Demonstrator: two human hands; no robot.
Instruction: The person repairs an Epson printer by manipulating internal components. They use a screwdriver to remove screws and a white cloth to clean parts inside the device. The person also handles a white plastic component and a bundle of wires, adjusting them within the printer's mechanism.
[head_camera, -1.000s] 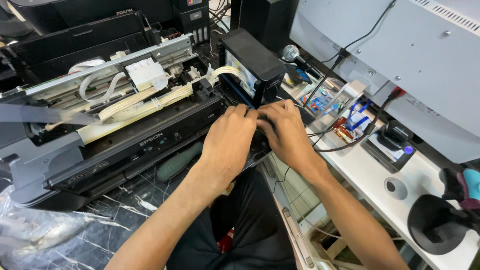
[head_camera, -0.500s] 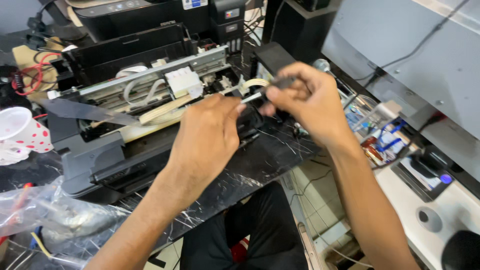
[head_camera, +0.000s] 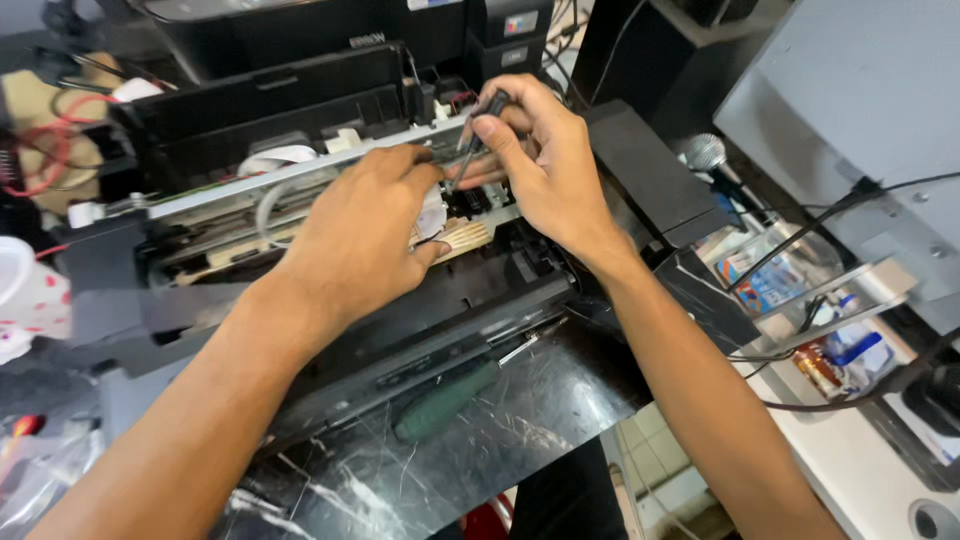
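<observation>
Firmly, right hand (head_camera: 550, 170) pinches a screwdriver (head_camera: 478, 135); left hand (head_camera: 360, 240) lies flat on the printer (head_camera: 420, 330).

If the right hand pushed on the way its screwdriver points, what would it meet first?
The right hand aims the screwdriver down-left into the opened printer; its tip would likely meet the carriage parts beside the left hand's fingers, though depth is unclear.

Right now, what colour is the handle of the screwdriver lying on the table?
Dark green. The screwdriver lies on the black marbled table; the head view shows it.
</observation>
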